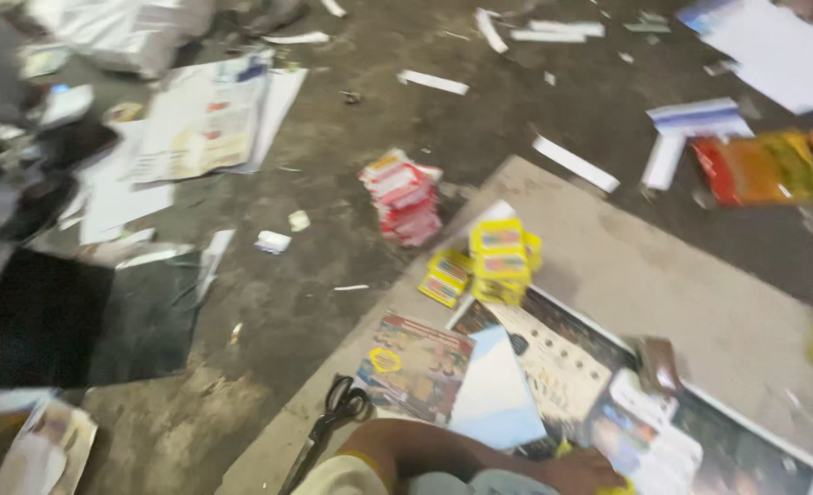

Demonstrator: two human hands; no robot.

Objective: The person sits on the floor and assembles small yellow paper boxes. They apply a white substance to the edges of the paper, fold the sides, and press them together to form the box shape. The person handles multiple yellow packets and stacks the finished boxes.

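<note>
One hand (585, 472) sat at the bottom edge, forearm coming in from the left across the frame; which hand it was could not be told. Fingers curled together over a small yellow item (619, 486), mostly hidden under them (blur, so grip unclear). The hand rested on printed sheets (645, 440) spread over a grey board (700, 302). Other hand out of view.

Just left of the forearm: black-handled scissors (333, 417) at the board's edge, beside a printed booklet (414, 365) and a pale blue sheet (494, 394).

Further up the board: a stack of yellow packets (500, 261), nothing between it and the hand but paper. Beyond, off the board on the floor: a red-and-white packet stack (404, 197).

Far: newspaper (207, 119) upper left, red-yellow wrappers (762, 167) upper right, paper strips (434, 82) scattered on concrete.
</note>
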